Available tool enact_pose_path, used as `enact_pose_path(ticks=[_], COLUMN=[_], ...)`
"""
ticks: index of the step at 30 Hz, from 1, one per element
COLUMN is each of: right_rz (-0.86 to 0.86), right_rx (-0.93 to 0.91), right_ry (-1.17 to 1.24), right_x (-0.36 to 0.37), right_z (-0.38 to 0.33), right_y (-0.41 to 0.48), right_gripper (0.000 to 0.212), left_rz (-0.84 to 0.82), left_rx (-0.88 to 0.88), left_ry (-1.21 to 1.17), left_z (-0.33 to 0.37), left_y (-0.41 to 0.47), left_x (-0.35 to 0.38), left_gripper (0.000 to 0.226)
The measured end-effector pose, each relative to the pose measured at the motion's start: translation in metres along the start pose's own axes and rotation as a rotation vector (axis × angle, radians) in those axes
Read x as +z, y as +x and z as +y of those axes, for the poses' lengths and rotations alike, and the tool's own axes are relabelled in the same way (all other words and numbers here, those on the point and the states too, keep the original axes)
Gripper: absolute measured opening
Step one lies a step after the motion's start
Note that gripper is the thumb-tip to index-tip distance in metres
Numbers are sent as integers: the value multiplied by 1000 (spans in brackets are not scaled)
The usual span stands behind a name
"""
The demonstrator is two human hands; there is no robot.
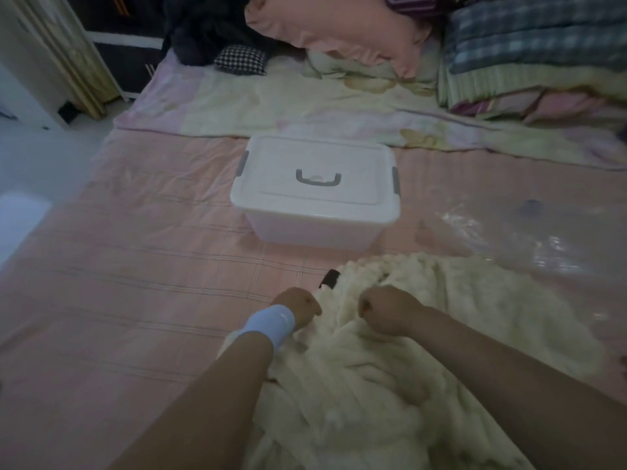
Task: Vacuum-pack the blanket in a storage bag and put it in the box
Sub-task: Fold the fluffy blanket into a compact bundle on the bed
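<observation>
A fluffy cream blanket (424, 351) lies bunched on the pink bed sheet in front of me. My left hand (300, 308), with a light blue wristband, grips the blanket's left edge with curled fingers. My right hand (386, 310) grips a fold of the blanket just to the right of it. A white plastic box (315, 195) with a closed lid, grey handle and grey side clips stands on the bed beyond my hands. A clear plastic storage bag (529, 232) with a round valve lies flat to the right of the box.
A small black object (329, 279) pokes out at the blanket's far edge. Pillows (339, 25) and folded quilts (532, 52) are piled at the head of the bed. The bed's left edge (84, 171) drops to a pale floor.
</observation>
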State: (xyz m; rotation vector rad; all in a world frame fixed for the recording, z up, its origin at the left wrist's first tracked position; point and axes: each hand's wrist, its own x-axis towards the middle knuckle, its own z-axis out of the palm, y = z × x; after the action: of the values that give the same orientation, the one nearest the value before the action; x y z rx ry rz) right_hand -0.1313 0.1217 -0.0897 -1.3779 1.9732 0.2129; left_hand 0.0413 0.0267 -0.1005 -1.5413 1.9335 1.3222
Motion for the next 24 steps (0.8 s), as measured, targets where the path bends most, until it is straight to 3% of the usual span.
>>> enact_pose_path(ticks=[2,4,6,9,10,12,15,17,19,22,24], right_rz=[162,191,154,-36,-63,1,243,310,358,521,598], right_rx=[-62,-131,-219,-305,-336,-423,-463,-358,-259,-286,-335], right_ry=[63,-25,-254,-580,-646,-700,-508,-263,-112,-225,-316], right_x=[0,1,7,23,27,31,29,22,12,2,-4], right_z=[-2,-9,-10,-2,0,3,3,-1,-5,-17,-30], right_y=[29,56,88,123,125,128,133,138,142,146,144], right_gripper=[21,36,54,79,81,65,34,36,46,41,34], left_rz=[111,123,97,14,-33,-131,-194,-120,31,144,167], left_rx=[23,19,24,15,7,26,87,146,171,93,54], left_ry=[-9,26,107,153,151,234,243,168,240,379,434], left_z=[-6,-12,-18,-24,-26,-25,-18,-16,-19,-22,-22], left_y=[16,32,52,81,85,91,89,88,93,101,101], left_x=[-3,-5,-3,5,9,19,25,19,8,-25,-61], left_gripper=[24,30,31,36,42,61,76,84,93,47,28])
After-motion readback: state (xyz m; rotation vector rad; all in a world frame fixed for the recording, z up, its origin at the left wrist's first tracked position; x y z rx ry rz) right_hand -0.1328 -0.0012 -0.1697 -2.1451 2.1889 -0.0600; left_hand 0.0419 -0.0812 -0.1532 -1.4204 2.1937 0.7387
